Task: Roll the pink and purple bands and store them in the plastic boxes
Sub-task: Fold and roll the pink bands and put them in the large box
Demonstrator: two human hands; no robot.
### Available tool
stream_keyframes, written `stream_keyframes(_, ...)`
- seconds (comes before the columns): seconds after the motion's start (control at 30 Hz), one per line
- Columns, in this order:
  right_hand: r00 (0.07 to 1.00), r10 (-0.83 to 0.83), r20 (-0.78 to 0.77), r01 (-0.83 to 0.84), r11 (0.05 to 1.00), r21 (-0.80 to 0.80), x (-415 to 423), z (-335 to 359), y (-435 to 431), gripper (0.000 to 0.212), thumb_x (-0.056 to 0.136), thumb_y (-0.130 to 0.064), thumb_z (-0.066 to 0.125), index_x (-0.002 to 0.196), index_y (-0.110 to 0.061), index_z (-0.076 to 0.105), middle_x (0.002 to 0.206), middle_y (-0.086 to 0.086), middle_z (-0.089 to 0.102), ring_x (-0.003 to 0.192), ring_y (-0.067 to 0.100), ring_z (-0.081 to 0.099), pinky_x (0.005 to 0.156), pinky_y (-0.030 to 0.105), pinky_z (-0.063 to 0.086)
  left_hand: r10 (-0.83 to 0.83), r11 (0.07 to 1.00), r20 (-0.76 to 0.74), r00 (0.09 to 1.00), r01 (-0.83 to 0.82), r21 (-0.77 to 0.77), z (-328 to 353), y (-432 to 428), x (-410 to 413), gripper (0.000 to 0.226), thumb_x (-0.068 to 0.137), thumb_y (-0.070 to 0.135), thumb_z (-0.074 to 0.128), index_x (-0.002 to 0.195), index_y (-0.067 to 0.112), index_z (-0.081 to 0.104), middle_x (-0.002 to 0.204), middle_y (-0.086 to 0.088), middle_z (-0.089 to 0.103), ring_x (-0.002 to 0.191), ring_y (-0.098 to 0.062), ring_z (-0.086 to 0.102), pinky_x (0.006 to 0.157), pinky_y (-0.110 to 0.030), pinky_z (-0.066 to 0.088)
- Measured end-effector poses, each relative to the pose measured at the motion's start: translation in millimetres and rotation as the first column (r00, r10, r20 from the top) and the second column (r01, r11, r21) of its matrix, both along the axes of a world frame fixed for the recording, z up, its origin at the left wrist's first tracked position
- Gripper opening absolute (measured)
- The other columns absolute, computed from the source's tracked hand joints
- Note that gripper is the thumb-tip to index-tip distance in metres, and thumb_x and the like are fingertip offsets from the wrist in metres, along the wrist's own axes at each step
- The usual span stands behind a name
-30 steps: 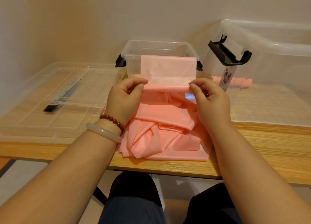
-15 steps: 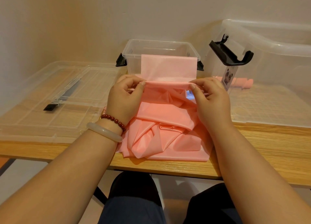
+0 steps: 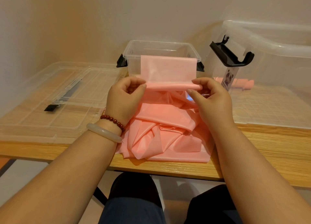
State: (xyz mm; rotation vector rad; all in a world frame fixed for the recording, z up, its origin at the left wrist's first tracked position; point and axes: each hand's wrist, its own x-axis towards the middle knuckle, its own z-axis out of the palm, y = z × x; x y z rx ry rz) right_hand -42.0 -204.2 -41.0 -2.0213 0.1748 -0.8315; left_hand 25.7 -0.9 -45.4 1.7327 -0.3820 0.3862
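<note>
Both sides of the rolled pink band are pinched by left hand and right hand; the clear box behind is partly hidden by it.

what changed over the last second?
Almost nothing. The left hand and right hand still pinch the rolled edge of the pink band; the right fingers shifted slightly, baring the roll's end. Flap, crumpled pile, small box and large box unchanged.

No text is legible. A white rectangular label bearing a panda picture sits on the large transparent plastic box; its small print is unreadable.
</note>
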Motion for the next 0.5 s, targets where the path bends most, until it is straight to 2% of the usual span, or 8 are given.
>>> stream_keyframes(0.07, 1.000, -0.015, 0.000, 0.015, 1.000, -0.002, 0.2, 0.1, 0.2, 0.017, 0.090, -0.018, 0.068, 0.101, -0.031, 0.067, 0.101, -0.006, 0.064, 0.088, 0.004, 0.058, 0.081, 0.024, 0.051, -0.011, 1.000, -0.006, 1.000, 0.011, 0.008, -1.2, -0.2, 1.0, 0.021, 0.085, 0.007, 0.064, 0.090, 0.027, 0.065, 0.093, -0.001, 0.070, 0.086, -0.012, 0.065, 0.076, -0.016, 0.050)
stream_keyframes(0.17, 0.999, -0.019, 0.032, 0.020, 0.999, -0.029, 0.8, 0.8, 0.9, 0.012, 0.092, -0.018, 0.064, 0.097, -0.029, 0.069, 0.102, -0.002, 0.064, 0.087, -0.008, 0.053, 0.076, 0.005, 0.040, 0.015, 1.000, 0.007, 1.000, -0.015, 0.017, -1.9, -0.7, 2.0, 0.018, 0.086, 0.009, 0.065, 0.090, 0.026, 0.065, 0.091, -0.001, 0.070, 0.086, -0.014, 0.065, 0.074, -0.016, 0.049)
stream_keyframes(0.23, 0.999, -0.026, 0.038, 0.028, 0.998, -0.053, 1.2, 0.8, 0.7, 0.010, 0.093, -0.019, 0.065, 0.095, -0.026, 0.070, 0.100, -0.002, 0.061, 0.086, -0.014, 0.050, 0.075, 0.001, 0.036, 0.027, 1.000, 0.005, 1.000, -0.027, 0.005, -3.0, -1.0, 3.1, 0.010, 0.087, 0.014, 0.065, 0.090, 0.024, 0.067, 0.089, -0.001, 0.071, 0.084, -0.012, 0.066, 0.074, -0.020, 0.051)
stream_keyframes(0.33, 0.999, -0.031, 0.039, 0.033, 0.998, -0.051, 2.0, 0.7, 0.8, 0.007, 0.092, -0.019, 0.066, 0.090, -0.026, 0.068, 0.101, -0.005, 0.054, 0.085, -0.018, 0.049, 0.074, 0.000, 0.035, 0.016, 1.000, 0.015, 1.000, -0.016, 0.010, -5.4, -0.5, 5.5, 0.007, 0.088, 0.022, 0.061, 0.091, 0.022, 0.068, 0.090, -0.004, 0.072, 0.087, -0.016, 0.068, 0.081, -0.031, 0.054)
stream_keyframes(0.4, 0.998, -0.029, 0.057, 0.033, 0.998, -0.061, 2.0, 1.1, 1.2, 0.009, 0.092, -0.017, 0.065, 0.088, -0.025, 0.067, 0.102, -0.007, 0.055, 0.086, -0.018, 0.049, 0.075, 0.001, 0.036, 0.034, 0.998, 0.044, 0.998, -0.037, 0.048, -6.6, 0.3, 7.4, 0.009, 0.088, 0.024, 0.061, 0.088, 0.020, 0.069, 0.095, -0.005, 0.070, 0.090, -0.015, 0.066, 0.084, -0.031, 0.053)
stream_keyframes(0.5, 0.999, -0.023, 0.048, 0.024, 0.999, -0.035, 1.2, 2.0, 2.1, 0.011, 0.094, -0.018, 0.063, 0.093, -0.028, 0.066, 0.098, -0.007, 0.063, 0.086, -0.009, 0.054, 0.075, 0.008, 0.042, 0.052, 0.997, 0.044, 0.998, -0.054, 0.057, -6.7, 1.1, 7.4, 0.009, 0.088, 0.026, 0.061, 0.085, 0.023, 0.068, 0.094, -0.003, 0.070, 0.090, -0.016, 0.066, 0.085, -0.036, 0.054)
